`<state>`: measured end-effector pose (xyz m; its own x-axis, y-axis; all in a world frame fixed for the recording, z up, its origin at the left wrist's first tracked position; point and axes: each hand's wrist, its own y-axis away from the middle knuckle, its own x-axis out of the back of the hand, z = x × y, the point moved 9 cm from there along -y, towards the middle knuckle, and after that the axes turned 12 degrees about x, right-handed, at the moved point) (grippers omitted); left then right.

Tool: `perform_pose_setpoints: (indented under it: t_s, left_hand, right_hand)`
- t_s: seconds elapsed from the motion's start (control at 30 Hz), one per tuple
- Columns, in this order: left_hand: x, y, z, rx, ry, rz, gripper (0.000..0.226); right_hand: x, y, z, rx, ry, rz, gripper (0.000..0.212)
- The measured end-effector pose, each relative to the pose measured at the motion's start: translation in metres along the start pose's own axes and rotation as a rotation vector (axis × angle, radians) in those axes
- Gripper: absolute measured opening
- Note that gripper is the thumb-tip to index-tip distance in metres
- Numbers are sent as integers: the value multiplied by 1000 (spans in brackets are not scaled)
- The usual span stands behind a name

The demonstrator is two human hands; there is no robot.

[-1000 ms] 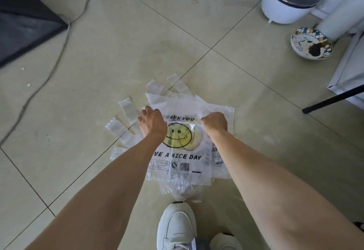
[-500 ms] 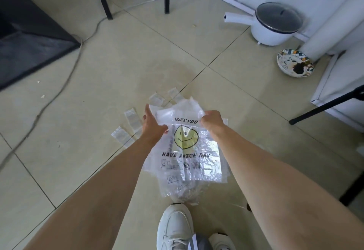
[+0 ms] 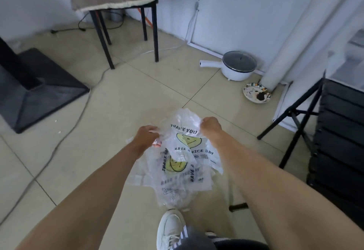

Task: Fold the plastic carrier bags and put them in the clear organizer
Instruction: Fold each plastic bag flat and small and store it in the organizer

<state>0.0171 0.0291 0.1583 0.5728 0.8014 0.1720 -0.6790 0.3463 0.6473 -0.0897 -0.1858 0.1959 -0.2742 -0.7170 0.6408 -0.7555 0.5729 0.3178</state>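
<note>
The left hand (image 3: pixel 146 138) gripped the left side of the bunched carrier bags (image 3: pixel 183 159), and the right hand (image 3: pixel 210 126) clutched their top right corner. The bags hung between and below both hands, raised off the floor (image 3: pixel 118 112), above a white shoe (image 3: pixel 170 228).

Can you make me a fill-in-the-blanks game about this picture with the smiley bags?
1. Both hands, left hand and right hand, hold the plastic carrier bags printed THANK ____.
2. The smiley face on the bags is coloured ____.
3. The white pot with its dark lid stands on the ____.
4. Beside the pot lies a patterned ____.

Missing words: YOU; yellow; floor; plate
</note>
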Motion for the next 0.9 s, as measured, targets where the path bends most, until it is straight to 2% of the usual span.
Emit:
perform_pose_setpoints:
  t_s: [0.13, 0.23, 0.33, 0.37, 0.43, 0.47, 0.53, 0.63, 0.77, 0.9]
  left_hand:
    - [3, 54, 51, -107, -7, 13, 34]
    - [-1, 92, 89, -176, 36, -63, 29]
    - [-6, 128, 122, -220, 24, -138, 23]
    - [-8, 142, 134, -232, 37, -159, 23]
    - [-11, 170, 155, -253, 76, -191, 26]
    - [-14, 182, 165, -263, 103, -210, 33]
    - [-20, 207, 184, -285, 157, -253, 43]
    - [-36, 246, 210, -358, 178, -319, 20]
    - [-58, 289, 243, -485, 200, -338, 22]
    - [-83, 326, 273, -679, 129, -267, 13]
  right_hand:
    - [39, 34, -30, 13, -53, 44, 23]
    - [70, 64, -51, 10, -84, 74, 11]
    - [98, 87, -68, 30, -138, 92, 44]
    - [108, 94, -74, 33, -155, 111, 45]
    - [129, 106, -84, 70, -223, 154, 28]
    - [140, 113, -88, 93, -251, 187, 17]
    - [162, 131, -95, 155, -307, 246, 19]
    - [199, 159, -100, 260, -327, 356, 14]
    - [256, 197, -105, 381, -288, 548, 23]
    - [315, 245, -111, 515, -49, 816, 6]
